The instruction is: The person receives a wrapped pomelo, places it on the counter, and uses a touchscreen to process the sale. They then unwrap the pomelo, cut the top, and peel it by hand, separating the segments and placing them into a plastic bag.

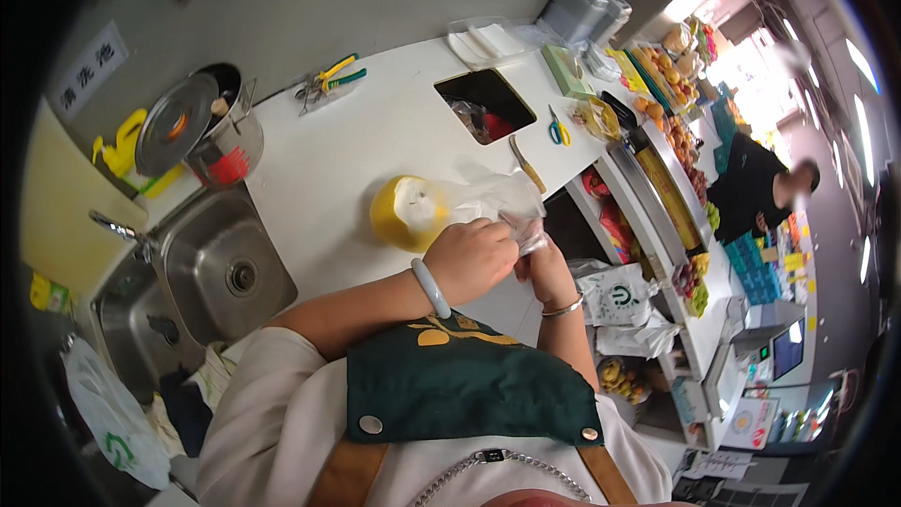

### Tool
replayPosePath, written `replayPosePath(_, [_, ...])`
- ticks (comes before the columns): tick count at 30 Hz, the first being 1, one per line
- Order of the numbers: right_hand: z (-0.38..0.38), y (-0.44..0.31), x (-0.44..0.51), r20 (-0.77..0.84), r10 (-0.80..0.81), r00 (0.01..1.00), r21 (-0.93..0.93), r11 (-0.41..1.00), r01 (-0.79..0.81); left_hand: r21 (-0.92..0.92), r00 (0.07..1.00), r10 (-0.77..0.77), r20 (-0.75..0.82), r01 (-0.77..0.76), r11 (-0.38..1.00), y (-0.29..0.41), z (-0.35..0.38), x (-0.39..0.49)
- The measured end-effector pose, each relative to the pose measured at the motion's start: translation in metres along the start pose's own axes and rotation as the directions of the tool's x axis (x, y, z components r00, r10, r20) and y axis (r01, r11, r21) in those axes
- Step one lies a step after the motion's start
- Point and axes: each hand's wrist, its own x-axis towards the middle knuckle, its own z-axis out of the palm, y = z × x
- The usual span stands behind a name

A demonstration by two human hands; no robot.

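A yellow pomelo [383, 215] rests on the white counter [317, 155], its rind cut away on one side to show white pith. Thin clear plastic [493, 197] stretches beside the fruit toward my hands; whether it is a bag or a disposable glove, I cannot tell. My left hand [470, 257], a pale bangle at its wrist, pinches the plastic with curled fingers. Against it, my right hand [547, 271] holds the plastic's gathered end, its fingertips partly covered. A curved knife [529, 167] with a wooden handle lies just beyond the plastic.
A double steel sink [232, 267] and a lidded pot [225, 144] stand at left. Behind are pliers-like tools [334, 77], a rectangular counter opening [486, 105] and scissors [558, 128]. Shelves [598, 208] drop away at right. A person [750, 183] stands beyond the fruit displays.
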Motion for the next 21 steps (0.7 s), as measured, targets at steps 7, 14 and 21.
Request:
replayPosePath(7, [0.021,0.007,0.012,0.117,-0.318,0.941,0.798,0.594,0.102,-0.031,0.983,-0.018,0.185,0.024,0.999,-0.003,0.017,-0.006])
replayPosePath(14, [0.046,-0.02,0.032,0.049,-0.253,0.966,0.327,0.918,0.224,-0.047,0.935,0.261,0.24,-0.257,0.965,0.004,0.029,-0.006])
replayPosePath(21, [0.054,-0.024,0.051,0.103,-0.303,0.947,0.318,0.913,0.257,-0.4,0.945,0.317,0.08,-0.261,0.878,0.003,0.042,-0.008])
